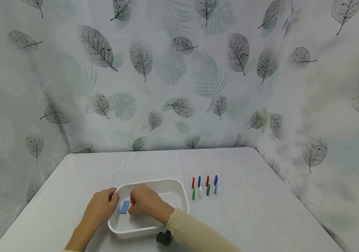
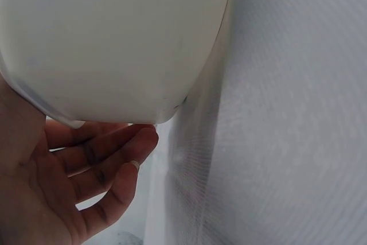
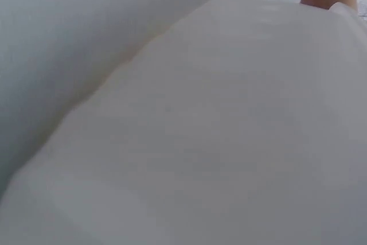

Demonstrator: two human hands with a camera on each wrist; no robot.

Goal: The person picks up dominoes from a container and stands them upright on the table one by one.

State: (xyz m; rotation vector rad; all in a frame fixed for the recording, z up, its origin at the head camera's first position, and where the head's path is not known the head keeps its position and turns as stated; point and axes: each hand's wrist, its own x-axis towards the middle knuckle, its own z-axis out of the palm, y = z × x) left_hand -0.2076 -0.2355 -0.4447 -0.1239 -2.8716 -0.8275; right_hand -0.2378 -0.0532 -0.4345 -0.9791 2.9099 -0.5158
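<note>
A white plastic tray (image 1: pixel 149 231) with raised walls and rounded corners sits on the table. My left hand (image 1: pixel 102 206) grips its left rim; in the left wrist view, the fingers (image 2: pixel 97 164) lie along the outside of the wall. Inside the tray is my right hand (image 1: pixel 144 200), its fingers curled near the floor; whether they pinch anything is hidden behind the hand. Just left of them, a light blue block (image 1: pixel 124 207) lies flat. The right wrist view is mostly filled by the tray's white wall (image 3: pixel 189 124).
Right of the tray, several thin blocks stand on edge in two rows, among them a red block (image 1: pixel 207 181), a green block (image 1: pixel 208 189) and a white block (image 1: pixel 200 192). A black device (image 1: pixel 164 238) is at my right cuff. Leaf-patterned curtains (image 1: pixel 179 87) surround the white table (image 1: pixel 261 210).
</note>
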